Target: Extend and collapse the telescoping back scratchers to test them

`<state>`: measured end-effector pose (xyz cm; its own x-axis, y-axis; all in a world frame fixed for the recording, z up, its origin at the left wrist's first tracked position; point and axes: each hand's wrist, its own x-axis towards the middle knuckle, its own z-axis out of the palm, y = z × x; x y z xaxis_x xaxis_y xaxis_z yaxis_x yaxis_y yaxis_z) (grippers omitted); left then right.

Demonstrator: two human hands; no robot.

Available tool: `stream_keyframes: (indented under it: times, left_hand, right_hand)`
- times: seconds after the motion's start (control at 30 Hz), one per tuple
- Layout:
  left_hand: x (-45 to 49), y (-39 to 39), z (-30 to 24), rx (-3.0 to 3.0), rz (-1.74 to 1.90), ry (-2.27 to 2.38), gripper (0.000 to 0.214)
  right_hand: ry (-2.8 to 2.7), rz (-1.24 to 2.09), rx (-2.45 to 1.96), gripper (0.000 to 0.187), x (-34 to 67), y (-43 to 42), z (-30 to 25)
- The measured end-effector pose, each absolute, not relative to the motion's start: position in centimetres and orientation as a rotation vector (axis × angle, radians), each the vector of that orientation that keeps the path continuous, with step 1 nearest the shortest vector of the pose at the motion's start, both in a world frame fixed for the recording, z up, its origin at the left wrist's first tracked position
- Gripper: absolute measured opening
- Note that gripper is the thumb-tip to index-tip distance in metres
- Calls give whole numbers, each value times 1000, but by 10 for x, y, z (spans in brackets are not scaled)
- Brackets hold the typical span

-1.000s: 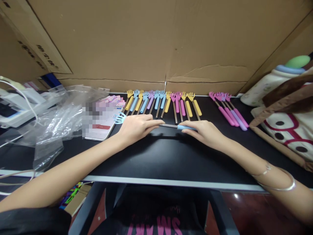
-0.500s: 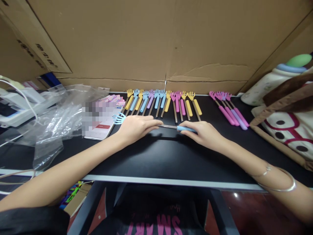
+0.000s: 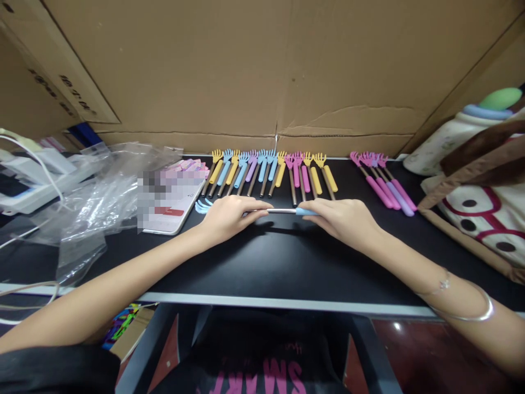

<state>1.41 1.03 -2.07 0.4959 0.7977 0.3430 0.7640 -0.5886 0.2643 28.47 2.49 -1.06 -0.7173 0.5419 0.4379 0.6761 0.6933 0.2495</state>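
A back scratcher [image 3: 283, 211] with a blue claw, a metal rod and a blue handle is held level just above the black tabletop. My left hand [image 3: 232, 216] is closed round the rod near the claw, whose tips show beyond the knuckles. My right hand [image 3: 340, 219] grips the blue handle, covering most of it. Behind the hands lies a row of yellow, blue, purple and pink scratcher pieces [image 3: 262, 172], loose handles beside clawed rods. To the right rest several scratchers [image 3: 385, 189] with pink and purple handles on their rods.
A phone [image 3: 176, 210] and crumpled clear plastic bags [image 3: 110, 186] lie on the left, near a white device [image 3: 36, 180] with cables. A patterned cloth bag [image 3: 484, 213] and a white bottle [image 3: 443, 139] stand on the right. A cardboard wall [image 3: 246, 71] closes off the back.
My right hand has turned and wrapped further over the blue handle, so less of it shows. The claw by my left hand has rotated and sits slightly lower.
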Motion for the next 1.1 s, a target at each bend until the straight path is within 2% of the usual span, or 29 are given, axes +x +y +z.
stream_keyframes:
  times: [0.17, 0.4, 0.47, 0.53, 0.73, 0.97, 1.1]
  left_hand:
    - [13, 9, -21, 2957, 872, 1451, 31]
    - [13, 7, -23, 3134, 880, 1379, 31]
    - [14, 7, -24, 3119, 852, 1371, 32]
    - [15, 7, -25, 3068, 820, 1401, 33]
    - [19, 3, -22, 2875, 611, 1549, 31]
    - [17, 7, -19, 2522, 555, 1365, 30]
    - [16, 9, -21, 2435, 575, 1309, 30]
  right_hand:
    - [-2602, -278, -1061, 39, 285, 26, -9]
    - [-2677, 609, -1070, 43, 281, 30, -1]
    - [-2684, 695, -1042, 45, 281, 30, 0]
    - [-2694, 575, -1095, 44, 281, 29, 0]
    - [-2732, -63, -1189, 38, 284, 28, -8]
    - [-2641, -389, -1035, 41, 284, 26, -10]
    - [-2630, -419, -1025, 41, 284, 24, -9]
